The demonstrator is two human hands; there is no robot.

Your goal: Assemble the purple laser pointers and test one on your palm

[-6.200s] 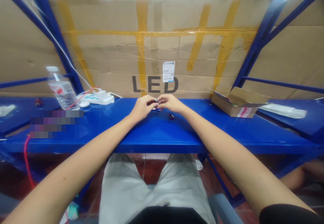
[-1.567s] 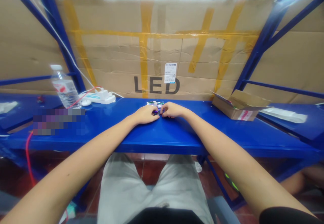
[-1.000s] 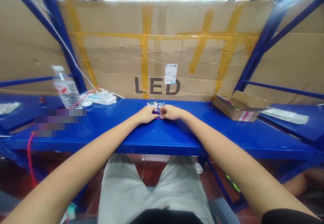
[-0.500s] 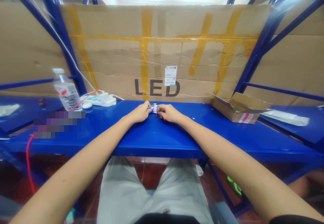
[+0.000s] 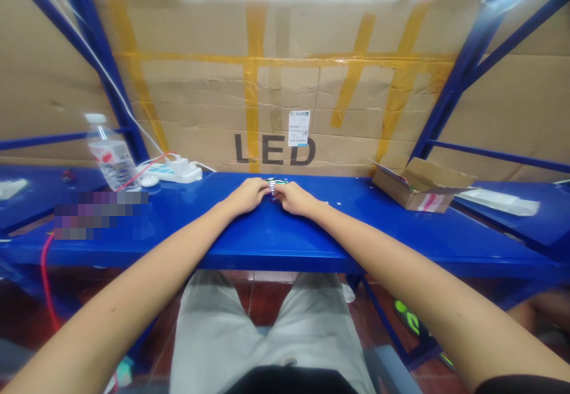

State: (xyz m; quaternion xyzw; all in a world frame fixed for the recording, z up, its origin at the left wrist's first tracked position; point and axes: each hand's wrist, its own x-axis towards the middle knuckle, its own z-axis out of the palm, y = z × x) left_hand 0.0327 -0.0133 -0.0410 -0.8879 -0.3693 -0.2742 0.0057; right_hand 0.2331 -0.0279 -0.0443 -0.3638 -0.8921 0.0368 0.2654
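Observation:
Several slim, pen-like sticks [image 5: 273, 184] with silvery parts and touches of green and purple lie in a small bundle over the far middle of the blue table [image 5: 276, 234]. From the left, my left hand [image 5: 250, 196] closes its fingers on one end of the bundle. My right hand [image 5: 294, 198] pinches the other end, its fingers curled. Both hands are close together, and they cover much of the sticks, so the exact kind is too small to make out.
A water bottle [image 5: 111, 153] and a white power strip [image 5: 171, 171] with cables stand at the left. To the right sits an open cardboard box [image 5: 421, 189]. A large cardboard sheet [image 5: 200, 97] marked LED walls off the back. Blue posts [image 5: 449, 97] frame the table.
My hands have come closer together around the sticks, and the bundle now shows turned, with some sticks poking out beyond the fingers. The view has shifted slightly.

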